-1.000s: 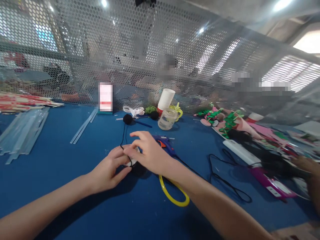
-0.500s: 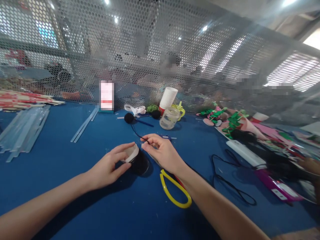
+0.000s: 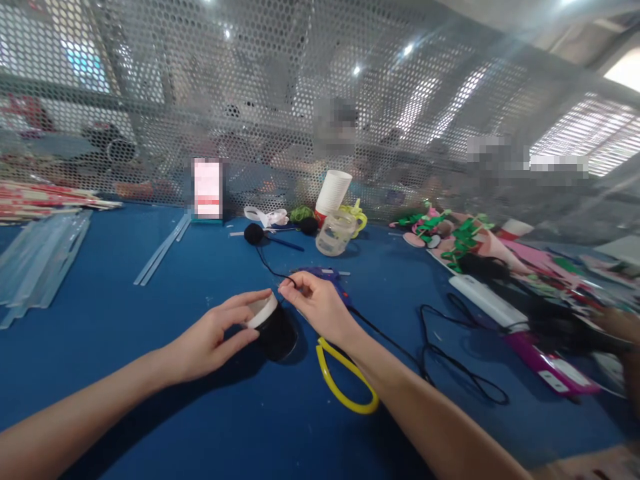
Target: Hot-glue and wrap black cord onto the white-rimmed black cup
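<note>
My left hand [image 3: 225, 330] grips the rim of a white paper cup [image 3: 261, 311], its fingers over the mouth and its thumb on the side. Black yarn [image 3: 277, 335] covers the cup's outer wall. Close to the rim, my right hand [image 3: 316, 300] pinches a black yarn strand [image 3: 269, 268]. That strand runs back to a black yarn ball [image 3: 253, 233] on the table. Behind my right hand lies a blue glue gun [image 3: 327, 273], partly hidden by it. A yellow loop [image 3: 345, 397] lies beneath my right wrist.
Glue sticks [image 3: 43, 267] lie at the left. A phone [image 3: 207, 190], stacked paper cups [image 3: 333, 190] and a clear jar [image 3: 335, 233] stand along the mesh panel [image 3: 270, 80]. On the right are a power strip [image 3: 550, 367], a black cord [image 3: 465, 380] and craft flowers [image 3: 465, 243].
My right hand has shifted slightly, still pinching the strand, and more of the glue gun shows behind it. The cup tilts a little differently in my left hand. The whole view has moved slightly.
</note>
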Motion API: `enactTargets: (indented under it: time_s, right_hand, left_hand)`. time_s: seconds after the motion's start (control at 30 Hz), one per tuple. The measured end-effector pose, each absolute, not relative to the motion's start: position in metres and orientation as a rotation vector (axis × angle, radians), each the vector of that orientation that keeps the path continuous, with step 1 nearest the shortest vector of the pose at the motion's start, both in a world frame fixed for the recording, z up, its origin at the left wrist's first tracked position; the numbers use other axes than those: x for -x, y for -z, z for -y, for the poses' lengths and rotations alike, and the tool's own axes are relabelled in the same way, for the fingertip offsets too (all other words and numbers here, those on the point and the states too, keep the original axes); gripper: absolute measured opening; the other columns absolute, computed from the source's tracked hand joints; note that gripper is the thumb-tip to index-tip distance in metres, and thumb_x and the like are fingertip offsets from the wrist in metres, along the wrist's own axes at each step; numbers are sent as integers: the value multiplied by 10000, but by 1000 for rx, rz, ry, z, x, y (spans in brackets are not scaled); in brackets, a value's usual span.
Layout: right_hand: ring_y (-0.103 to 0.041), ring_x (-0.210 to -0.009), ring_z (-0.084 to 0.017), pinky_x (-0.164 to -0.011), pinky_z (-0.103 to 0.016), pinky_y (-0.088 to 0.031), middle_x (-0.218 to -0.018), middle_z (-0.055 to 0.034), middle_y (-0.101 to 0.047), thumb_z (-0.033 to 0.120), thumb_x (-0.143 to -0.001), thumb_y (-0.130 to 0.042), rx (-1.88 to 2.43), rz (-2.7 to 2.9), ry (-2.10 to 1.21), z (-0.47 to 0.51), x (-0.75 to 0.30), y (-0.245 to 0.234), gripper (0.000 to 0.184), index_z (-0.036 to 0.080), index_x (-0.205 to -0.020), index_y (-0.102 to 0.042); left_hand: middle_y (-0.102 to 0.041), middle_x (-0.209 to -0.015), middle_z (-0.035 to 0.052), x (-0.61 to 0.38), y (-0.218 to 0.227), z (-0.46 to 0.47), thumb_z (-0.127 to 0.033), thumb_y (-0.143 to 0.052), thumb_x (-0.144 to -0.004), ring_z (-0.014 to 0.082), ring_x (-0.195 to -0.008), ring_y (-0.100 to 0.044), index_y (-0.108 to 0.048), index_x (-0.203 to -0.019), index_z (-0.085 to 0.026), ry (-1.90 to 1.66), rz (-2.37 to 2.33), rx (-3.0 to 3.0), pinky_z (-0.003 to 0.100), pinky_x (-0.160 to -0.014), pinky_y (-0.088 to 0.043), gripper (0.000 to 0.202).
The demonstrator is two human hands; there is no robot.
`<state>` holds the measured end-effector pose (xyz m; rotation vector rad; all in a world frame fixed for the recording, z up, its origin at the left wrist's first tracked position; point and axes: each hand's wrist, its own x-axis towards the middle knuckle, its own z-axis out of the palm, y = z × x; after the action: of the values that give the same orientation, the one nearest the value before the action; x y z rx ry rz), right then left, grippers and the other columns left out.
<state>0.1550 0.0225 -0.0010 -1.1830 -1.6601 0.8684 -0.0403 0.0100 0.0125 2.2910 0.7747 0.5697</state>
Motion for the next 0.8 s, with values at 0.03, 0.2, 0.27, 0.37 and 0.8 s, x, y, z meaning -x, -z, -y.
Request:
enactTargets:
  time_s: [0.03,0.2,0.27,0.37,0.8]
  right_hand:
    - [-495,-638,-112,-604,-239,-401,-702,-14,-538,330,-728,-520,1190,1665,-871,-23,-155,2,177,154,-722,-533]
    - [-482,-586,-113,-567,-242,-393,-638,-3,-526,361,-739,-499,1225,1667,-950,-21,-154,2,210,154,-750,-534]
    - [-477,-577,-111,-557,-239,-389,-624,3,-518,373,-742,-492,1227,1653,-984,-20,-153,2,221,156,-749,-532]
    - [-480,-592,-111,-569,-238,-390,-641,6,-513,393,-739,-492,1210,1622,-1034,-18,-152,2,231,163,-743,-514]
    - [-390,-576,-101,-516,-225,-327,-607,38,-382,397,-814,-363,1264,1585,-1038,-5,-142,-1,252,189,-675,-396]
  left_hand:
    - [-353,-1292,123,40,-13,-10,-209,-375,-831,206,-1161,-355,-514,-779,-144,-568,-765,-2285,304,-918,-338,162]
    - [-338,-1300,120,40,-16,-9,-194,-372,-834,202,-1167,-346,-514,-792,-146,-569,-709,-2253,291,-924,-330,155]
    - [-327,-1307,121,40,-17,-8,-188,-371,-834,204,-1164,-350,-516,-787,-143,-575,-696,-2238,291,-924,-330,159]
    - [-314,-1316,120,40,-18,-8,-185,-372,-833,214,-1165,-345,-523,-804,-139,-586,-674,-2219,311,-932,-323,160]
    - [-344,-1305,110,40,-23,-5,-178,-372,-829,213,-1177,-336,-527,-830,-150,-602,-686,-2154,339,-939,-314,158]
